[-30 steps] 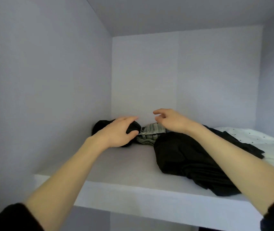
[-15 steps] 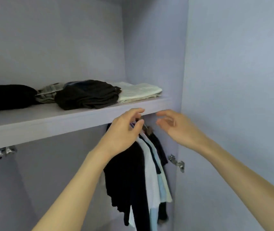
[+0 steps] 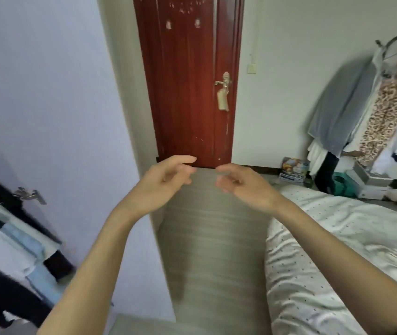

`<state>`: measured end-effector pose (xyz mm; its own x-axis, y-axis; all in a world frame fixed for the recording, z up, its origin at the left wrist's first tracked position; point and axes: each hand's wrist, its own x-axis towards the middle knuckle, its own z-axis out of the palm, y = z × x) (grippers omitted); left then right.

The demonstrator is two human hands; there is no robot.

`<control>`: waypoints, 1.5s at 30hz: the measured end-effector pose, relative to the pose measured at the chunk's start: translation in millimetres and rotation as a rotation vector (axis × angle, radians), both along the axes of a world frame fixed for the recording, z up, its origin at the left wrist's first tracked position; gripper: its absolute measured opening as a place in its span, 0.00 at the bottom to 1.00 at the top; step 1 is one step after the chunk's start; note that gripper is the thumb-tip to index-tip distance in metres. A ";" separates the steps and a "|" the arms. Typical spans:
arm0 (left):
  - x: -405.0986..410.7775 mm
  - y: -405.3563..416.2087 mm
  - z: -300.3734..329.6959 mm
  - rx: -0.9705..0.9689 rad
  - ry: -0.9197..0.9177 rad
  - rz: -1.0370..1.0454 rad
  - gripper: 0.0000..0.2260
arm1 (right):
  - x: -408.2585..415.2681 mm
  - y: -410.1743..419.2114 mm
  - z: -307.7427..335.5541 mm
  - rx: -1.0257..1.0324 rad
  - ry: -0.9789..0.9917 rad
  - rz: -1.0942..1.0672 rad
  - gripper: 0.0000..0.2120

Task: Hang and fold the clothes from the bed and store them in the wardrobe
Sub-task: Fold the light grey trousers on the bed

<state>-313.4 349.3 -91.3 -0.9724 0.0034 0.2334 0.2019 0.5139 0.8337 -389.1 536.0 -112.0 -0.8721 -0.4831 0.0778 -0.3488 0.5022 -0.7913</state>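
My left hand (image 3: 163, 182) and my right hand (image 3: 243, 187) float side by side in front of me, fingers loosely curled, holding nothing. The bed (image 3: 337, 250) with its white dotted sheet lies at the lower right, under my right forearm; no loose clothes show on the part in view. The open wardrobe door (image 3: 47, 117) fills the left. Hung clothes (image 3: 6, 243), black, white and light blue, show at the far left edge inside the wardrobe.
A red-brown room door (image 3: 187, 81) stands straight ahead beyond a strip of grey wood floor (image 3: 212, 238). A clothes rack (image 3: 374, 105) with several garments stands at the far right, with boxes (image 3: 291, 170) and clutter on the floor beneath it.
My view has swung from the wardrobe shelf and hanging rail round to the room door and bed. Both hands have come away from the folded clothes and stay empty.
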 end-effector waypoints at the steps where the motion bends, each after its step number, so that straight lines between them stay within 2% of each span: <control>1: -18.2 20.6 -5.8 0.005 -0.009 -0.034 0.11 | -8.7 26.3 -5.8 0.001 -0.027 -0.037 0.17; 5: -109.0 151.0 -32.9 0.025 -0.088 -0.228 0.11 | -43.0 171.4 -34.5 0.046 -0.089 -0.250 0.16; 10: -181.1 275.4 -69.3 -0.047 -0.188 -0.524 0.10 | -52.8 294.2 -71.0 0.064 -0.212 -0.474 0.16; 15: -241.7 373.9 -117.0 -0.159 -0.310 -0.730 0.09 | -57.0 386.2 -111.8 0.037 -0.282 -0.689 0.16; 21: -310.2 470.8 -192.0 -0.263 -0.453 -0.922 0.07 | -84.5 472.7 -160.2 0.100 -0.342 -0.956 0.16; 25: -364.6 545.8 -238.3 -0.335 -0.496 -1.049 0.10 | -113.3 526.5 -200.5 0.150 -0.356 -1.158 0.16; 31: -412.7 638.7 -290.1 -0.450 -0.512 -1.204 0.12 | -141.0 607.4 -260.4 0.399 -0.471 -1.324 0.14; 34: -423.3 675.2 -316.2 -0.516 -0.504 -1.294 0.13 | -151.7 647.8 -286.9 0.620 -0.535 -1.382 0.19; 38: -425.4 712.0 -345.4 -0.557 -0.506 -1.383 0.14 | -162.7 685.6 -324.7 0.826 -0.609 -1.299 0.31; 40: -425.2 726.9 -358.8 -0.566 -0.532 -1.395 0.14 | -167.8 694.0 -344.3 0.913 -0.681 -1.264 0.32; 42: -422.6 737.4 -367.9 -0.569 -0.549 -1.405 0.14 | -169.6 696.3 -355.1 0.978 -0.739 -1.255 0.28; 45: -417.2 747.3 -370.7 -0.569 -0.537 -1.446 0.15 | -169.1 697.0 -353.4 1.055 -0.664 -1.305 0.14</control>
<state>-730.6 1096.6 -462.0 -0.0499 0.8877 -0.4577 0.5254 0.4131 0.7439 -558.2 1233.0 -465.4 -0.4452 0.8571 -0.2593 0.8495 0.4958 0.1804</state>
